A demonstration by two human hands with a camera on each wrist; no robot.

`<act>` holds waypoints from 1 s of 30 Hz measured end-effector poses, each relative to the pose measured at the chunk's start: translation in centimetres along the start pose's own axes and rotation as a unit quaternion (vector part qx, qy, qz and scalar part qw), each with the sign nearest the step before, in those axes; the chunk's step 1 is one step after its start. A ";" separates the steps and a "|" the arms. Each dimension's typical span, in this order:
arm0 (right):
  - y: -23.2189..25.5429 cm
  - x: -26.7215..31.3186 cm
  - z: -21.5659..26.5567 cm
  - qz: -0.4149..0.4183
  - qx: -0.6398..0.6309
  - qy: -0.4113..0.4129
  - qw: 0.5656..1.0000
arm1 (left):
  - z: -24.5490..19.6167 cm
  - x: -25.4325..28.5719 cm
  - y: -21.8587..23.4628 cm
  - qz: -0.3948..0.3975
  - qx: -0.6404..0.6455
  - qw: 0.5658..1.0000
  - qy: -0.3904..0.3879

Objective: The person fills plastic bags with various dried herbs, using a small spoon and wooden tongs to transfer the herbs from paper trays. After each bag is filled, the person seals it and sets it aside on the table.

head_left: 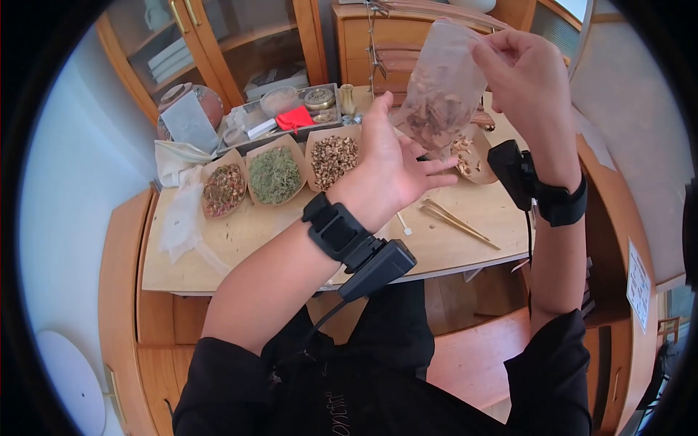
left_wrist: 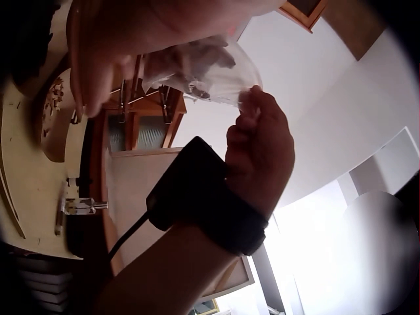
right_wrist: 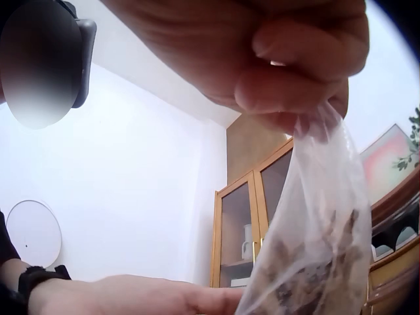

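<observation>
Above the right half of the surface (head_left: 491, 207), toward its far edge, hangs a clear bag (head_left: 440, 109) with dry brown pieces inside. The right hand (head_left: 529, 80) pinches the bag's top between finger and thumb. The left hand (head_left: 389, 163) is wide open, fingers spread, close by the bag's bottom — I can't tell if they touch. On the left half of the surface, red buds (head_left: 224, 190), green leaves (head_left: 275, 176) and brown bits (head_left: 334, 161) sit in three tan trays (head_left: 293, 144). Another tan tray (head_left: 486, 154) is near the far right corner. Gold tongs (head_left: 465, 227) lie near the front edge.
</observation>
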State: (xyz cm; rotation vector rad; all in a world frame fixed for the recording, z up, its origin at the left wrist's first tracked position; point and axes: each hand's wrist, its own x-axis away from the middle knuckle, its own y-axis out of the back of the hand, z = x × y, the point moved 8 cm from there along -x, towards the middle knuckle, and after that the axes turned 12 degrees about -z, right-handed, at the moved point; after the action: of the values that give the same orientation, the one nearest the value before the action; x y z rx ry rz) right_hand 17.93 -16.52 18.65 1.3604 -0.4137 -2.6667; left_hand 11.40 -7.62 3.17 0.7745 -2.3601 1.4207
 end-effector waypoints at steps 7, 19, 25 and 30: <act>1.0 0.7 -4.3 -0.031 0.036 -0.008 0.999 | -1.5 -2.4 -1.8 0.089 -0.089 0.991 -0.053; -0.3 10.9 -18.6 0.060 0.196 -0.090 0.975 | -3.7 -11.2 0.9 -0.012 -0.271 0.960 -0.066; -2.3 12.5 -19.3 0.135 0.191 -0.107 0.966 | -4.2 -14.3 1.0 -0.070 -0.368 0.923 -0.089; -3.4 13.1 -20.0 0.164 0.230 -0.087 0.955 | -3.7 -16.5 0.7 -0.065 -0.424 0.898 -0.094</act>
State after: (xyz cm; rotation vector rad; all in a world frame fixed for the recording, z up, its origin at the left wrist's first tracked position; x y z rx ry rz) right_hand 26.48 -20.04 -3.64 1.0245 -1.2271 -2.5007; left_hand 24.32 0.83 -3.67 0.7880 -2.6292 0.1698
